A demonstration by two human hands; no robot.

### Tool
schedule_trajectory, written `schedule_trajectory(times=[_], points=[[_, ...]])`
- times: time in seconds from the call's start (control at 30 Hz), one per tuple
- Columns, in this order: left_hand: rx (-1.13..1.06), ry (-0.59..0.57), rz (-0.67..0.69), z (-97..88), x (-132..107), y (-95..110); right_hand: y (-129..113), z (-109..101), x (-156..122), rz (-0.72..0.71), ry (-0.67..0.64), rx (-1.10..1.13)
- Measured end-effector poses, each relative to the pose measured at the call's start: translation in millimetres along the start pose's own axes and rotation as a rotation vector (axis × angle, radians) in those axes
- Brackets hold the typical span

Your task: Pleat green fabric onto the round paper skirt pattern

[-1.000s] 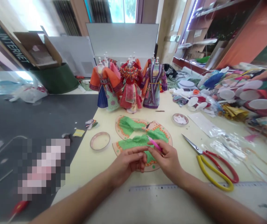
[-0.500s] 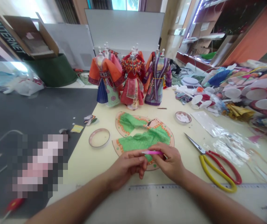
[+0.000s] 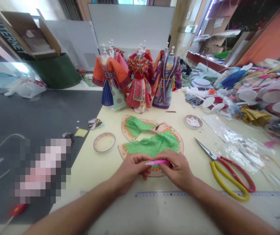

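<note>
My right hand [image 3: 178,169] pinches a slim, glossy pink stick [image 3: 157,162] between thumb and fingertips, holding it level above the cloth. My left hand [image 3: 130,169] has its fingers curled closed, their tips [image 3: 147,164] right by the stick's other end; I cannot tell whether they grip it. Under both hands lies crinkled green fabric [image 3: 152,146], soft and puckered, spread on a curved card pattern [image 3: 130,129] with a printed orange border. The stick sits just above the fabric's lower edge. A steel-bladed pair of scissors [image 3: 224,176] with red and yellow looped handles lies to my right, near a metal ruler [image 3: 169,194] along the pale yellow table [image 3: 93,179]. Two shallow round dishes [image 3: 104,142] sit on either side of the card, and crinkly clear plastic [image 3: 242,155] lies beyond the scissors. Ahead stand miniature layered silk-like gowns [image 3: 140,81] on small dress forms.
</note>
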State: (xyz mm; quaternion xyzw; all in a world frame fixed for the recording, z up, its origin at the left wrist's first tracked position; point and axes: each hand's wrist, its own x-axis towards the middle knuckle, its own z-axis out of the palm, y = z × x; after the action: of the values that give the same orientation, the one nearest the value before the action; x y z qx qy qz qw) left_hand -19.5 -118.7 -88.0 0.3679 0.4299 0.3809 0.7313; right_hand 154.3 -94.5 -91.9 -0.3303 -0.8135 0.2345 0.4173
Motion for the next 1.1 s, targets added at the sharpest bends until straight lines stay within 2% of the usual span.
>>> schedule_trajectory(times=[0.13, 0.3, 0.87, 1.1], points=[[0.005, 0.033, -0.003, 1.4, -0.8, 0.0, 0.8, 2.5, -1.9, -0.137, 0.023, -0.100], [0.084, 0.083, 0.023, 1.5, -1.3, 1.0, 2.6, 3.7, -5.5, -0.203, 0.017, -0.190], [0.223, 0.126, 0.042, 3.5, -2.3, 4.8, -0.1, 6.2, -7.0, -0.257, 0.014, -0.242], [0.289, 0.143, 0.109, 2.8, -1.2, 2.0, 1.5, 6.2, -5.9, -0.270, -0.007, -0.312]])
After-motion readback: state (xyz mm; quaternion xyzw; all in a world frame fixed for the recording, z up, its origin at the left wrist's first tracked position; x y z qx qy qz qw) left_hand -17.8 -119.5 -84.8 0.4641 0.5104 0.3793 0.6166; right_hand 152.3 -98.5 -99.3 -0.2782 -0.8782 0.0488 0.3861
